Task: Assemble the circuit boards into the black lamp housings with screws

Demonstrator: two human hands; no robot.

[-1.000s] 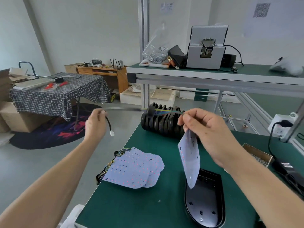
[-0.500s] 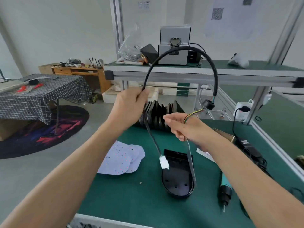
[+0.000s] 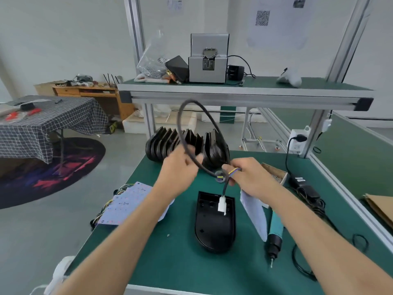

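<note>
Both hands work above the bench: left hand (image 3: 180,167) grips the looped black cable (image 3: 187,116), right hand (image 3: 244,173) pinches its coloured wires with the circuit board (image 3: 255,213) dangling beneath. White connector (image 3: 222,205) swings over the open lamp housing (image 3: 214,226); it could snag. Cardboard box (image 3: 276,177) holds what look like screws.

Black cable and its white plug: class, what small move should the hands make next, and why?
Probably lower the white plug toward the top end of the open black housing. The left hand grips the looped black cable, the right hand pinches its coloured wires with the circuit board hanging below, and the plug dangles just above the housing's holes.
</note>
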